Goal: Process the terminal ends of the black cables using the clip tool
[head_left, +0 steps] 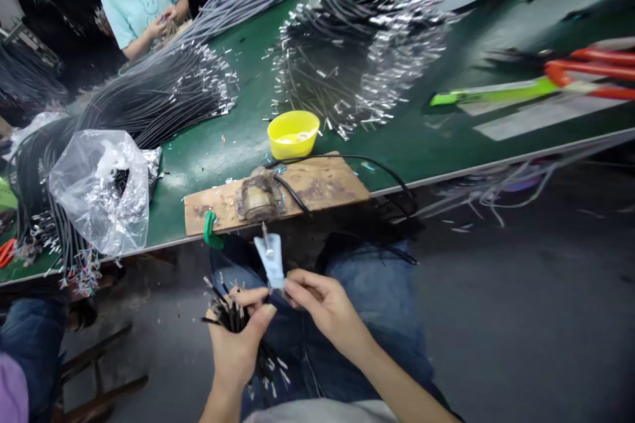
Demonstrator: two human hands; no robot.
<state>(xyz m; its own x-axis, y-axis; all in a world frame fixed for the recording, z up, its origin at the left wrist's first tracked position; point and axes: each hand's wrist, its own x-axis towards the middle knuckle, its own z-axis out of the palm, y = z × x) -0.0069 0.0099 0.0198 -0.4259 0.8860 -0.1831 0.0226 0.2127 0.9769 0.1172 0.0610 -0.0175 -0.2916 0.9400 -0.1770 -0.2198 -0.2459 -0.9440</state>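
Lower centre of the frame: left hand (235,344) closed around a bunch of black cables (231,314), thumb and forefinger near the lower end of a pale blue clip (272,261). Right hand (330,314) at the same end; cannot tell what its fingertips grip. Clip sits just below the wooden board (322,185); yellow bowl (294,135) behind the board, upper centre.

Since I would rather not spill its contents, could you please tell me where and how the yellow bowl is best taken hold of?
I'd grip the yellow bowl at its left rim, coming from above and the left. It stands upright, its wall flaring towards the open top; cable tips lie close on the right and the wooden board in front, so the left looks roomier.
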